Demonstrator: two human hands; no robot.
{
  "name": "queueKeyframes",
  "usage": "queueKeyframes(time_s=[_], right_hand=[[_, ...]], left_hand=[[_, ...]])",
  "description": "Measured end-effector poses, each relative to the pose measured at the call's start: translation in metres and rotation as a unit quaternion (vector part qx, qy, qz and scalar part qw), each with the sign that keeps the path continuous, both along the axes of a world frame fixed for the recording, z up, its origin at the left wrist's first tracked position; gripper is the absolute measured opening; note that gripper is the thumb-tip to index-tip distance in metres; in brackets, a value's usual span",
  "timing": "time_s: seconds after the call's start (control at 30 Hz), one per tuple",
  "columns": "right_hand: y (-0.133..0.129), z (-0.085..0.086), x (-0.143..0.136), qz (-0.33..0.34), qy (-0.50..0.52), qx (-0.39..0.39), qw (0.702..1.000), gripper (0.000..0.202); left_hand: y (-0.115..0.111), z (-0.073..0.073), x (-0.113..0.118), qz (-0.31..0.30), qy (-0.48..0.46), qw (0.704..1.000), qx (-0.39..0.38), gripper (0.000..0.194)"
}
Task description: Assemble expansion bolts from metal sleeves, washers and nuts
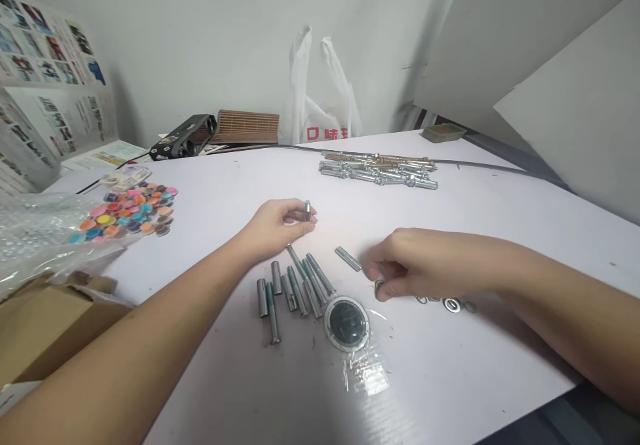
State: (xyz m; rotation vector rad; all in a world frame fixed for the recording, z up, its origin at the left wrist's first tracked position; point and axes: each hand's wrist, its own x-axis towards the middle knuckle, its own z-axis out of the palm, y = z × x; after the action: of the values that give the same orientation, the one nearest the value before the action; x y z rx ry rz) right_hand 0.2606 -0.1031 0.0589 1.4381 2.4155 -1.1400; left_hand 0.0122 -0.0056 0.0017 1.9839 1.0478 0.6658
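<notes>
Near the middle of the table, my left hand is closed, thumb and fingers pinching a small shiny metal piece held upright. To the right, my right hand reaches down with its fingertips closed on a metal washer at the tabletop. A slotted metal sleeve lies just left of those fingers. More washers are partly hidden below the right wrist. Between my forearms lie several bolts and sleeves. A round, dark-centred disc sits in front of them.
Assembled bolts are piled at the back. Coloured caps and clear plastic lie left, above a cardboard box. A white bag, a black case and a small tray line the far edge.
</notes>
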Motion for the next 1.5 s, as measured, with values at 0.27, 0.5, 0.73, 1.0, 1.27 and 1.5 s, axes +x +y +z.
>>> queueKeyframes(time_s=[0.27,0.5,0.73,1.0,1.27,1.5], right_hand=[[0.024,-0.003,-0.005,-0.045,0.123,-0.008,0.991,0.028],[0.079,-0.011,-0.044,-0.213,0.281,0.117,0.928,0.036],[0.092,-0.021,-0.061,-0.192,0.263,0.112,0.939,0.04],[0.065,0.001,-0.039,-0.208,0.147,0.176,0.951,0.042],[-0.004,0.001,0.031,-0.166,-0.03,0.056,0.984,0.032],[-0.012,-0.025,0.037,-0.189,-0.069,0.1,0.975,0.027]], left_hand=[[0.002,-0.004,0.0,-0.024,-0.016,1.0,0.01,0.02],[0.003,-0.005,-0.002,-0.044,-0.018,0.998,0.029,0.014],[0.006,-0.009,-0.002,-0.039,-0.025,0.998,0.033,0.018],[0.004,-0.005,-0.001,-0.036,-0.014,0.999,0.034,0.015],[0.005,-0.006,0.0,-0.028,-0.02,0.999,0.017,0.018],[0.004,-0.005,-0.001,-0.026,-0.015,0.999,0.014,0.017]])
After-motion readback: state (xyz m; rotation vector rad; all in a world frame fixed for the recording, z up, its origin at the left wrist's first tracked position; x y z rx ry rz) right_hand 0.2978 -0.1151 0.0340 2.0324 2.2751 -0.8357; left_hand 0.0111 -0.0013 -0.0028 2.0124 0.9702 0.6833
